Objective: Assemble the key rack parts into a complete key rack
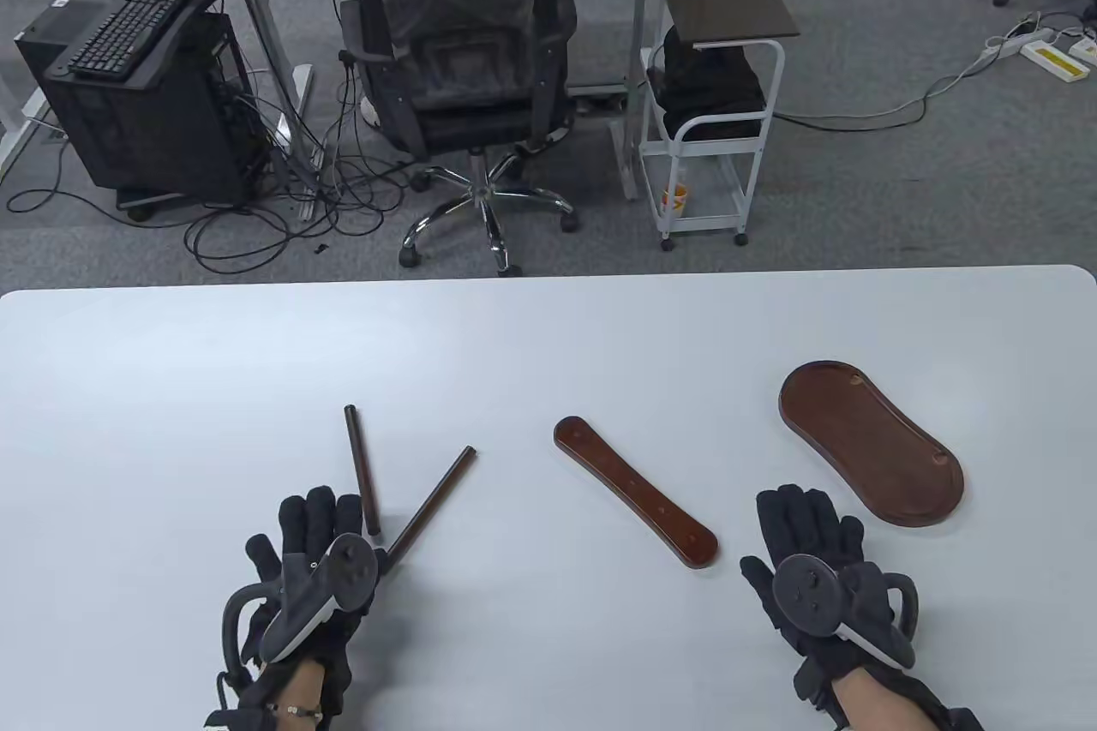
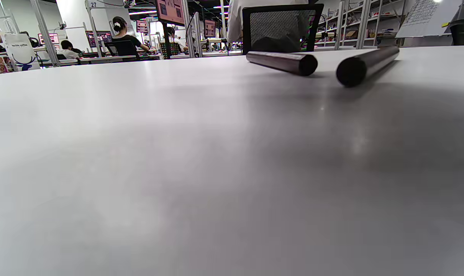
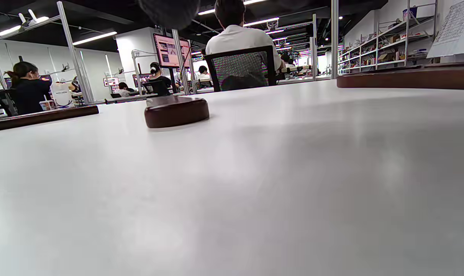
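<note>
Four dark wooden parts lie on the white table [image 1: 548, 337]. Two round rods lie at the left, one [image 1: 362, 465] pointing away from me and one [image 1: 428, 502] slanting right. A flat bar with holes [image 1: 634, 502] lies in the middle. An oval base tray [image 1: 870, 441] lies at the right. My left hand [image 1: 313, 521] rests on the table, empty, its fingertips just beside the rods' near ends. My right hand [image 1: 806, 521] rests flat and empty between the bar and the tray. The left wrist view shows both rod ends [image 2: 281, 61] [image 2: 364, 65]. The right wrist view shows the bar's end [image 3: 176, 111] and the tray's rim [image 3: 408, 78].
Beyond the table's far edge stand an office chair [image 1: 467, 54] with a person in it, a white trolley [image 1: 711, 122] and a computer stand [image 1: 146, 97]. Bare table surface lies behind the parts and to the far left.
</note>
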`<action>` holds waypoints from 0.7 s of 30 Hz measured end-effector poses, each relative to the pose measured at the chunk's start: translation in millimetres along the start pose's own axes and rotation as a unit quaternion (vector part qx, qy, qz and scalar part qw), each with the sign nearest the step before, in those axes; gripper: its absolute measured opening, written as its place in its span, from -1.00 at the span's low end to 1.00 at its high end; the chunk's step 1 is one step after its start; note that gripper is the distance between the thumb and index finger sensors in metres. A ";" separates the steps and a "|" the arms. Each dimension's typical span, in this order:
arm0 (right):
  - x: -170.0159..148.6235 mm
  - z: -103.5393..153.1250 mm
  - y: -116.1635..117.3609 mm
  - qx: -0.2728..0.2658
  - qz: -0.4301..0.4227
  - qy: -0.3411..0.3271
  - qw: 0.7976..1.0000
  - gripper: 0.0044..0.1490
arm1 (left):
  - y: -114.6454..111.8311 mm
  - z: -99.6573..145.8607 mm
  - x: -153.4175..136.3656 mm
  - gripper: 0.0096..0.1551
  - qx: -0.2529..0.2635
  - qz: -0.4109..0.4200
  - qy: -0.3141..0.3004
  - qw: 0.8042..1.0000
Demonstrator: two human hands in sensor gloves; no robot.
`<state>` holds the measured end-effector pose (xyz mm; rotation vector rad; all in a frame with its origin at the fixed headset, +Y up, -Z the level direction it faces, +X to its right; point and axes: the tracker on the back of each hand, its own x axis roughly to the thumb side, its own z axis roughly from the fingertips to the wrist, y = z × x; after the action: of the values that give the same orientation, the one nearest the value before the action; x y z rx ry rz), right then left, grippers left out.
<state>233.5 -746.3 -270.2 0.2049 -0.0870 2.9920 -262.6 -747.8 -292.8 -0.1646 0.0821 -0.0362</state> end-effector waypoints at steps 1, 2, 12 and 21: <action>0.1 0.0 0.0 0.000 0.001 0.000 1.000 -0.10 | 0.0 0.0 0.0 -0.15 0.000 -0.001 0.000 1.000; 0.1 0.1 -0.2 0.000 0.002 -0.001 1.000 -0.09 | 0.0 0.1 0.0 -0.15 0.000 -0.001 0.000 1.000; 0.4 0.1 -0.2 0.000 0.002 -0.002 1.000 -0.09 | -0.4 0.0 0.5 -0.16 0.000 -0.003 0.000 1.000; 6.3 0.0 -0.9 0.000 -0.004 -0.003 1.000 -0.08 | -0.9 0.2 1.7 -0.16 -0.003 0.002 0.002 1.000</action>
<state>227.4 -744.5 -269.2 0.2142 -0.0877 2.9842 -260.9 -748.8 -292.6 -0.1700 0.0860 -0.0320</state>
